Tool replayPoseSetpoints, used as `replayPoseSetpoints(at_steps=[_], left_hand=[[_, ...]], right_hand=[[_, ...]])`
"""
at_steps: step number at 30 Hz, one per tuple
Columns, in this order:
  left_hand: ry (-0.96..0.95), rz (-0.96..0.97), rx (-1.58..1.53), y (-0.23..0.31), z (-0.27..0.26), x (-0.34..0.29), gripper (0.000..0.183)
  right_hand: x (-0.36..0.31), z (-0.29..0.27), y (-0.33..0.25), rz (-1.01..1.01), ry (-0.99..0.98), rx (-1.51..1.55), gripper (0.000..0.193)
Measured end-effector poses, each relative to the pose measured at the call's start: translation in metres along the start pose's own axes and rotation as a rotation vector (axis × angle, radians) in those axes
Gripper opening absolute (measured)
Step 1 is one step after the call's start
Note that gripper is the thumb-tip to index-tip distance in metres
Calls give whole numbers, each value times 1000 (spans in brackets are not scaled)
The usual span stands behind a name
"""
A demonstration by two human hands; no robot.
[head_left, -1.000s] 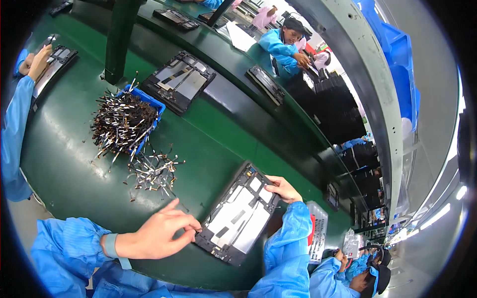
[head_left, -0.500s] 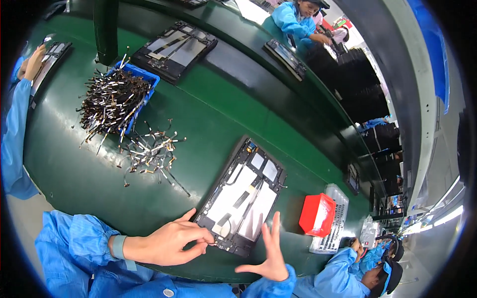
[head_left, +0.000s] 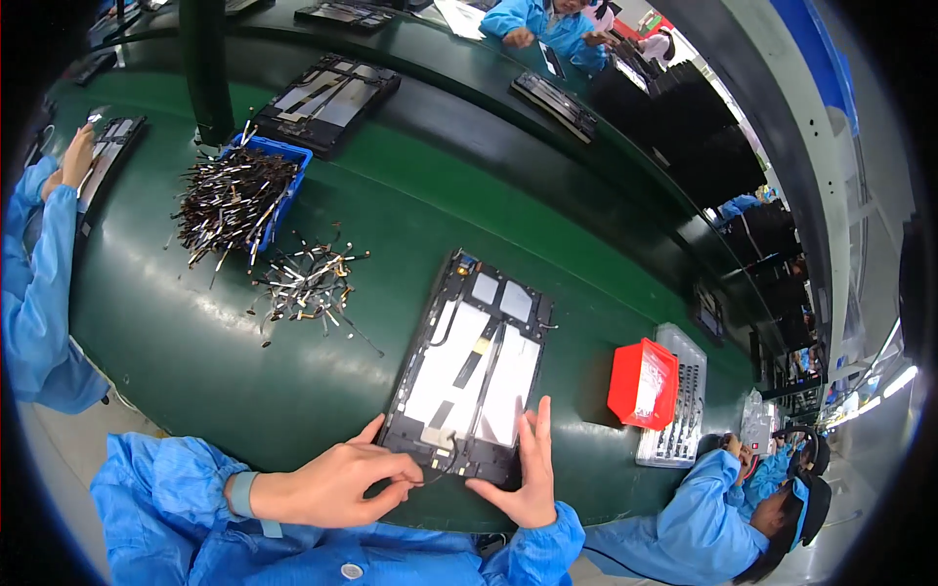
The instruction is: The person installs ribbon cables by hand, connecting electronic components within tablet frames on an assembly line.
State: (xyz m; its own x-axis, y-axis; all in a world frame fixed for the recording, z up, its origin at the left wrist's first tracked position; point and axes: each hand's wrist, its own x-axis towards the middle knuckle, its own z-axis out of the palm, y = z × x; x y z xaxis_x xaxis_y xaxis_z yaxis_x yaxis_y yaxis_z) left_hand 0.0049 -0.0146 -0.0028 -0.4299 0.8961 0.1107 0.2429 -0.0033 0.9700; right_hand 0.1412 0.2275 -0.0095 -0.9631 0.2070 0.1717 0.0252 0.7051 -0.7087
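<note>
Beyond the left fingers, a blue bin (head_left: 297,159) is heaped with cables (head_left: 230,200); nearer them, a loose pile (head_left: 311,283). Now the left hand (head_left: 337,483): fingertips pinched together on a thin dark wire (head_left: 448,467) at the tablet's near edge. That tablet (head_left: 469,361) lies just beyond both hands' fingers. The right hand (head_left: 528,481) spreads wide around its near right corner. Green table (head_left: 576,337) stretches from those fingers to a red tray (head_left: 625,386).

On my right I see a red bin (head_left: 625,383) beside a clear tray (head_left: 674,340) and, farther off, black stacks (head_left: 705,137).
</note>
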Motion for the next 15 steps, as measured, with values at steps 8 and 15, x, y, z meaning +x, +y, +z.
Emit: replayPoseSetpoints(at_steps=[8, 15], left_hand=[[70, 27, 248, 22, -6, -24, 13], [149, 64, 131, 21, -4, -18, 14]], right_hand=[[25, 0, -85, -423, -53, -206, 42], [36, 14, -81, -488, -17, -138, 28]])
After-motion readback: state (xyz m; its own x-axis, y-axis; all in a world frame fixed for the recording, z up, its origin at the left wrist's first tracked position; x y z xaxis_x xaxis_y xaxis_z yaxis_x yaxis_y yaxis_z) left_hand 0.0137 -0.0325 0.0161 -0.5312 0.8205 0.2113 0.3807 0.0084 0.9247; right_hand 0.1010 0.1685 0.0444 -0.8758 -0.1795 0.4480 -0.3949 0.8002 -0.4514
